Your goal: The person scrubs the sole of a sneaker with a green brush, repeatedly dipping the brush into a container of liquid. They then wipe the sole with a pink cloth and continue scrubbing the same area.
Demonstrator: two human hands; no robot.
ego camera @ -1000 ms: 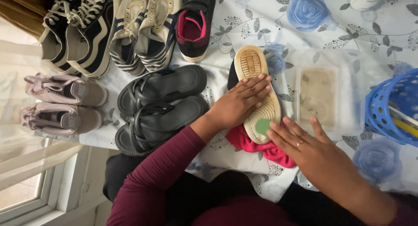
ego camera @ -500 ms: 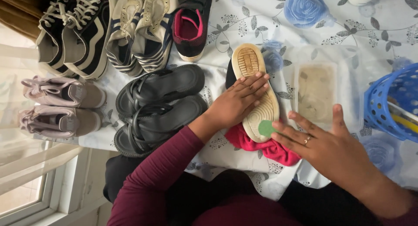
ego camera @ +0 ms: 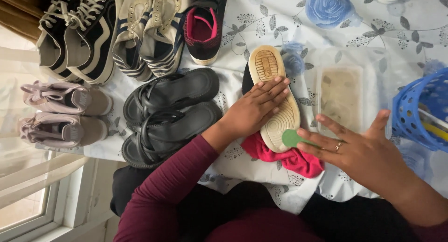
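Head view, left hand (ego camera: 254,109) hiding upturned shoe (ego camera: 275,100)

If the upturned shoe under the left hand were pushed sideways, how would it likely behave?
The shoe lies sole-up on a bunched pink cloth, so it would probably rock or slide off. Its thick rubber sole looks stiff. The left hand pressing flat on it likely steadies it.
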